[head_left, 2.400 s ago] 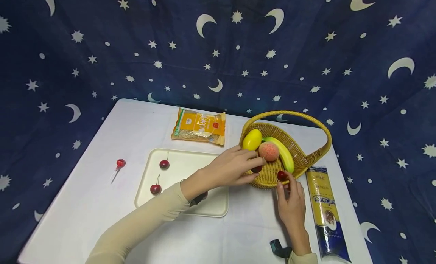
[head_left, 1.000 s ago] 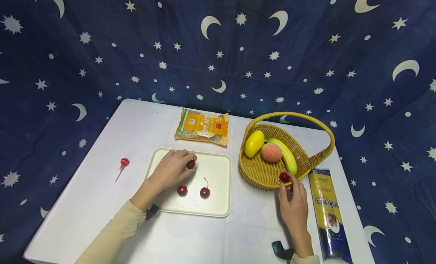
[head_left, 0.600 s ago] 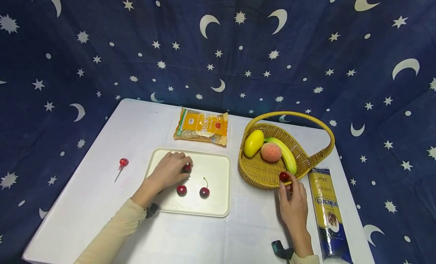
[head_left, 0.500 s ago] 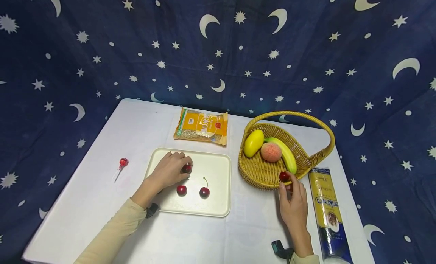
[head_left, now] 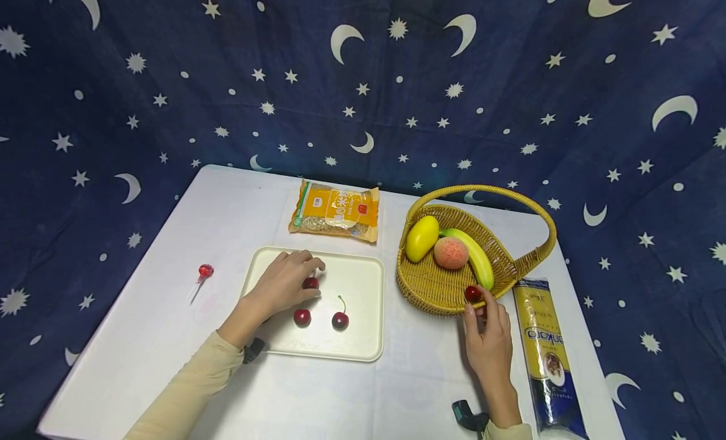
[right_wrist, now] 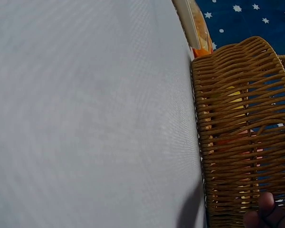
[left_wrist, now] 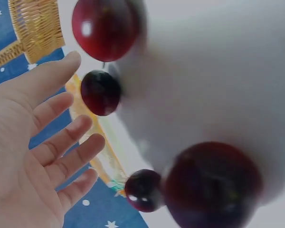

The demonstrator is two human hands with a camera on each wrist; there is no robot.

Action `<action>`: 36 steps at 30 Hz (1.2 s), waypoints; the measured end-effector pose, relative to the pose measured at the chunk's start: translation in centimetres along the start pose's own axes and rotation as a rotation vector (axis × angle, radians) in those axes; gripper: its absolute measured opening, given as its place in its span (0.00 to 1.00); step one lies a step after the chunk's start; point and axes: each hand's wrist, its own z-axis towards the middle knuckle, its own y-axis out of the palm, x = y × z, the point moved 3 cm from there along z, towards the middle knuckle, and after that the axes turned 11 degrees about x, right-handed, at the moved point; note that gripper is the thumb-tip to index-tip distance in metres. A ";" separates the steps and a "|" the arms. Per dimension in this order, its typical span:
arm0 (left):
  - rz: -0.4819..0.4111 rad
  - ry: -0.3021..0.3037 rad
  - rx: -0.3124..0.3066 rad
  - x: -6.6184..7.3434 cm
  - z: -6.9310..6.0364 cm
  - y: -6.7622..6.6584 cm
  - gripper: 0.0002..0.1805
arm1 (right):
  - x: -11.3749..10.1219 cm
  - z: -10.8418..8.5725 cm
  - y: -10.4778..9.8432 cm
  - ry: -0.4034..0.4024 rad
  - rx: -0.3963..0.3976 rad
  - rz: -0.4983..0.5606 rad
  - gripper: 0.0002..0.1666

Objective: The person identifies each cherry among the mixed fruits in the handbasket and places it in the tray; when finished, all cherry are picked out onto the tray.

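My left hand [head_left: 286, 282] is over the cream tray [head_left: 363, 348], its thumb and fingers spread around a dark red cherry [head_left: 310, 282]. In the left wrist view the fingers [left_wrist: 76, 154] are apart from several cherries [left_wrist: 211, 185], one of which the hand hides in the head view. Two more cherries, one a stemmed cherry [head_left: 340, 321], lie nearer the tray's front edge. My right hand [head_left: 489, 339] grips the front rim of the wicker basket [head_left: 420, 295], fingertips against its outer wall in the right wrist view. Another cherry [head_left: 472, 294] sits inside by the index fingertip.
The basket also holds a yellow mango-shaped fruit [head_left: 422, 239], a peach [head_left: 451, 253] and a banana [head_left: 476, 260]. An orange food bag [head_left: 334, 211] lies behind the tray, a lollipop [head_left: 204, 273] to its left. A long spaghetti pack [head_left: 547, 358] lies right of the basket.
My left hand has carried a cherry from the basket to the tray, drawn it slightly toward me, then loosened its fingers from it. The right hand has stayed at the basket rim.
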 end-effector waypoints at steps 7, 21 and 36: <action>-0.011 0.028 0.013 1.4 1.1 -1.0 0.26 | 0.1 0.0 -0.1 0.012 -0.006 -0.002 0.28; -0.087 0.231 0.076 7.8 5.6 -3.3 0.19 | 0.1 0.0 0.0 0.011 -0.006 -0.012 0.28; -0.112 0.532 -0.015 16.0 11.9 -1.1 0.17 | 0.4 -0.1 0.1 0.004 -0.010 -0.018 0.29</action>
